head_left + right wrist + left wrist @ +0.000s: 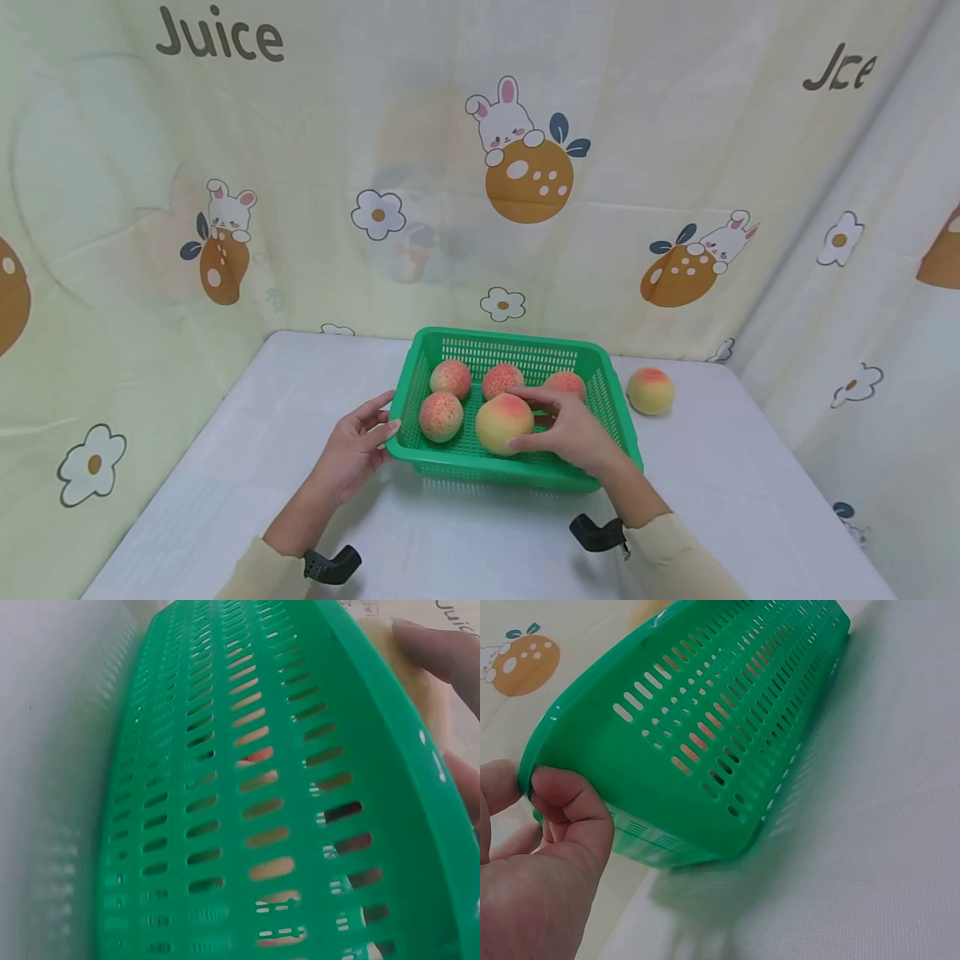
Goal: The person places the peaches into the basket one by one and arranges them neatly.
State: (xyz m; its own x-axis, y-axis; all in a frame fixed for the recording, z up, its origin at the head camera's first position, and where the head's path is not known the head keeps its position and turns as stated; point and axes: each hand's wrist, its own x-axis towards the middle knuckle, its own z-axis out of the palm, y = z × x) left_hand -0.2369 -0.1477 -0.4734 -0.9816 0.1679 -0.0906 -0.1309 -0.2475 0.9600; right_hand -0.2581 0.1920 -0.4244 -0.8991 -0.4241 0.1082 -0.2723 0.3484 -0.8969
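A green plastic basket point(525, 477) with slotted walls stands on the table. My left hand point(358, 450) grips its left rim, thumb on the near side, as the left wrist view also shows at the basket's corner point(577, 742). Over the basket's front middle, my right hand point(566, 429) holds a yellow peach point(504, 425) with a red blush between thumb and fingers. Inside lie speckled pink peaches: one at the back left point(451, 379), one at the front left point(441, 417), one at the back middle point(502, 380). Another peach point(565, 383) is partly hidden behind my right hand.
A yellow-red peach point(651, 391) lies on the table just right of the basket. The table point(465, 542) has a white cover. A printed curtain point(420, 275) hangs behind it and along both sides.
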